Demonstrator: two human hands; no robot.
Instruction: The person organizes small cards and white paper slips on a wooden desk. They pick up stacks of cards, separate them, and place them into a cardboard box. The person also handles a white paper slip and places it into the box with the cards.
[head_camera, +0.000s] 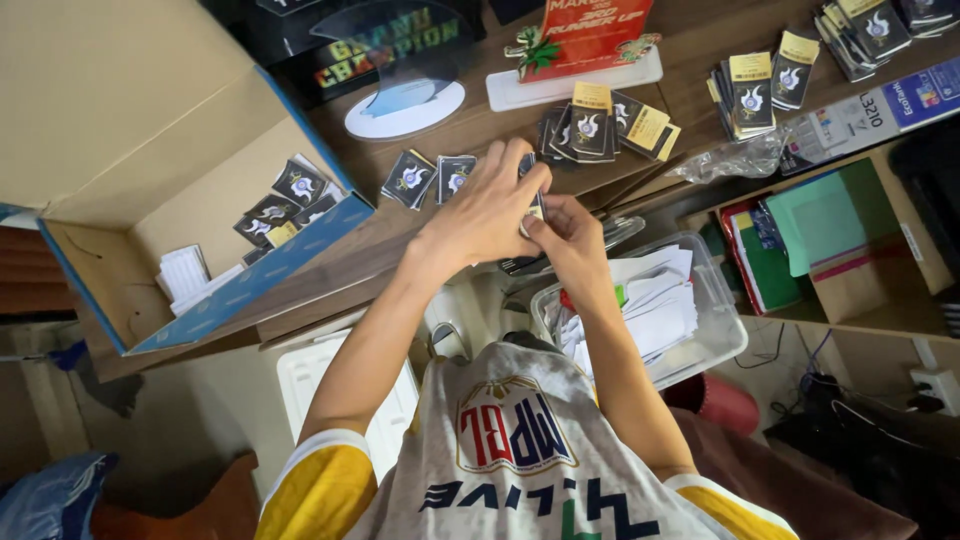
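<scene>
Both hands meet over the desk edge: the left hand (487, 210) and right hand (566, 236) pinch one small dark packet (533, 203) between their fingertips, held up for handling. Two like packets (428, 179) lie just beyond; several more sit in the open cardboard box (120, 150).

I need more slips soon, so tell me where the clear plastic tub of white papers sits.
In the head view, the clear plastic tub sits right of centre, below the wooden desk edge, just under the right hand.
</scene>
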